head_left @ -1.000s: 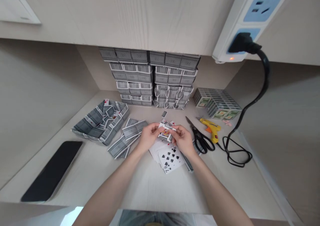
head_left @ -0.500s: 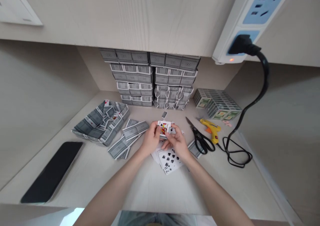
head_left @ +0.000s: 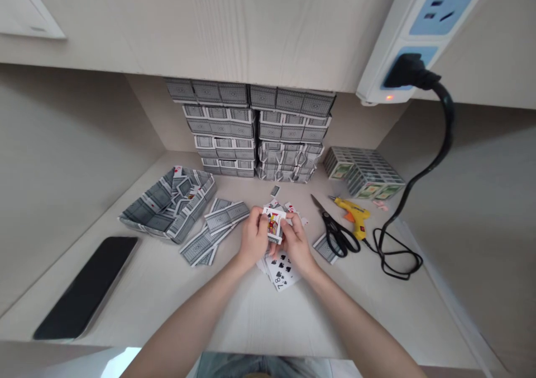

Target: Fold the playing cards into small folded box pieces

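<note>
Between my two hands I hold a face playing card point(head_left: 274, 225), its picture side up. My left hand point(head_left: 253, 235) grips its left edge, thumb on top. My right hand point(head_left: 297, 244) pinches the right edge. Whether more cards lie under it I cannot tell. Below my hands, loose playing cards point(head_left: 283, 273) with black spades lie face up on the desk. More cards point(head_left: 290, 207) show just beyond my fingers, partly hidden. To the left are overlapping joined strips of grey-backed cards point(head_left: 226, 218).
An open tray made of cards point(head_left: 184, 231) holds loose pieces. A phone point(head_left: 86, 288) lies at left. Scissors point(head_left: 339, 235) and a yellow glue gun point(head_left: 354, 215) with a looped cable lie right. Stacked card boxes point(head_left: 226, 122) and wrapped card packs point(head_left: 364, 171) stand behind. A power strip point(head_left: 381, 71) hangs above.
Both hands have come slightly nearer to me with the face card, which now shows more of its picture. More red-marked cards are visible beyond the fingers.
</note>
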The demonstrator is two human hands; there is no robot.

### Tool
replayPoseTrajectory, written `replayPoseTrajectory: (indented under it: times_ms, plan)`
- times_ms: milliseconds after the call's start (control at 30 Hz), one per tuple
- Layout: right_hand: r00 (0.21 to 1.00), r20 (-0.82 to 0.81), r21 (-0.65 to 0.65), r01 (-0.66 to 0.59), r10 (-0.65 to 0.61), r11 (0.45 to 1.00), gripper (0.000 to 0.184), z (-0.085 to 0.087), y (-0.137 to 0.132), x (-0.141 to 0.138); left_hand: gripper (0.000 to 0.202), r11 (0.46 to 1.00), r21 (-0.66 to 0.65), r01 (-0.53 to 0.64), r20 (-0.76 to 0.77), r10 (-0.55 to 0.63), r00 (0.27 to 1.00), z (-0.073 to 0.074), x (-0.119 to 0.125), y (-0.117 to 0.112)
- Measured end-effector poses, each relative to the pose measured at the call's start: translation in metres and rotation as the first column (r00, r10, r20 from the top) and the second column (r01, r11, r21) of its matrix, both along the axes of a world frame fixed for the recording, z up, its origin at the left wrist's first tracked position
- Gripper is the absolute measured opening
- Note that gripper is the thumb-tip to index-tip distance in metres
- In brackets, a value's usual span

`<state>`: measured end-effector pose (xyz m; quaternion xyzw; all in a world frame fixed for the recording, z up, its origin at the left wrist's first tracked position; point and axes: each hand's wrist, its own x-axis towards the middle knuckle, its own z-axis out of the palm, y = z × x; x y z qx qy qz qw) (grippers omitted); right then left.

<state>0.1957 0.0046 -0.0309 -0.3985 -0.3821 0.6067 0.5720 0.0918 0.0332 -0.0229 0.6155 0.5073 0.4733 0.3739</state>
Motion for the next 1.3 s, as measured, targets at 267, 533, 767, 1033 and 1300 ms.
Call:
replayPoseTrajectory:
  times_ms: [267,533,767,1033,1300]
  plan:
    - [0.999,-0.018,0.014,0.049,-0.049,0.999,0.03,0.001,-0.001,-0.001,0.021,0.985,-0.114,0.129,0.291,-0.092,0.952,-0.003,0.004,-0.003]
    - [1.0,0.021,0.021,0.021,-0.022,1.0,0.029,0.008,-0.002,0.001,0.021,0.95,-0.148,0.275,0.468,-0.177,0.866,-0.001,0.007,-0.006]
    - [1.0,-0.009,0.019,0.013,-0.012,1.0,0.025,0.008,-0.001,0.002,0.018,0.949,-0.118,0.291,0.525,-0.189,0.83,0.005,0.009,-0.006]
    - [0.999,-0.038,-0.009,-0.026,0.026,1.0,0.023,0.008,0.0,0.002,0.013,0.938,-0.147,0.313,0.518,-0.197,0.833,0.006,0.007,-0.006]
    - [0.998,-0.058,-0.048,-0.038,0.035,0.998,0.023,0.011,-0.001,0.003,0.01,0.953,-0.139,0.271,0.48,-0.174,0.86,0.006,0.006,-0.004]
